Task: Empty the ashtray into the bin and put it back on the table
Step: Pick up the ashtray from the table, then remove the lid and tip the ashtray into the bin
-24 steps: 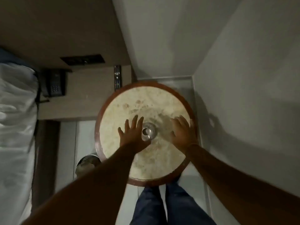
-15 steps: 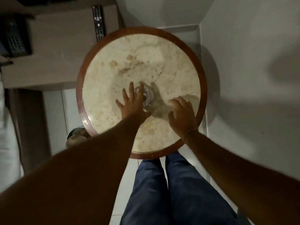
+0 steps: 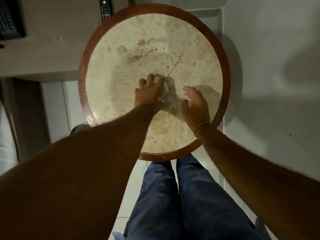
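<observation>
A clear glass ashtray sits near the middle of a round marble table with a reddish wooden rim. My left hand lies over the ashtray with its fingers curled around the rim, hiding most of it. My right hand hovers just to the right of the ashtray, fingers apart and bent, holding nothing. A metal mesh bin stands on the floor at the table's left edge, mostly hidden by my left forearm.
A black remote control and a black telephone lie on a grey shelf behind and left of the table. Walls close in at the right and back. My legs in blue jeans stand against the table's near edge.
My left hand has slid over the ashtray and closed its fingers on it. The right hand has drawn slightly back. The camera has moved closer to the table.
</observation>
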`<state>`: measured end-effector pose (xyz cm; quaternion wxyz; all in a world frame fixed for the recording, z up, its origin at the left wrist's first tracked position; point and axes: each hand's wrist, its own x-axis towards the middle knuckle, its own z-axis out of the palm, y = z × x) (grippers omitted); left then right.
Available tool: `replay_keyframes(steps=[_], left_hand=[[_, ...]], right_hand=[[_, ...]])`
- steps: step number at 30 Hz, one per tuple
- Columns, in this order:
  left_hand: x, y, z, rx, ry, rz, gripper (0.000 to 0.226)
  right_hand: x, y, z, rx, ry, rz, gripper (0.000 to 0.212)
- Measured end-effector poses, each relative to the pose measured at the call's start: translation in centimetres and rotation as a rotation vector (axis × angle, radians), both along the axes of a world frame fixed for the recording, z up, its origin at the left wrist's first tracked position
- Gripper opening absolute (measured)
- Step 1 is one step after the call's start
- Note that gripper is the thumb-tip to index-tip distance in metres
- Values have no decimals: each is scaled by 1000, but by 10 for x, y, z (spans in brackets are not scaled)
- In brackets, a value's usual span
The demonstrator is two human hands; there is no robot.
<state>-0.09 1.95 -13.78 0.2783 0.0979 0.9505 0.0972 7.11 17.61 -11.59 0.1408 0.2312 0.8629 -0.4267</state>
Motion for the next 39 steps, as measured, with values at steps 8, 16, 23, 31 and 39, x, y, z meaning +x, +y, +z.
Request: replay_keyframes(steps=[8,16,23,31,39], left_hand=[[42,6,29,254,-57,222,111],[116,-35,68,408,-32,400,96],[152,-93,81,569,23,640,104],[223,-166,87,734,370,1198,98],[329,-191,41,568,517,1612,108]], right_hand=[[-16,-22,-3,-645,-493,-354,38],[5,-49,-15,-1111,-818,-204,70],[12,-97,-28,-1157,-928,-123,65],[11,-199,-33,-1009,-1060,27,70],[22,-366,-15,-337,-401,650,42]])
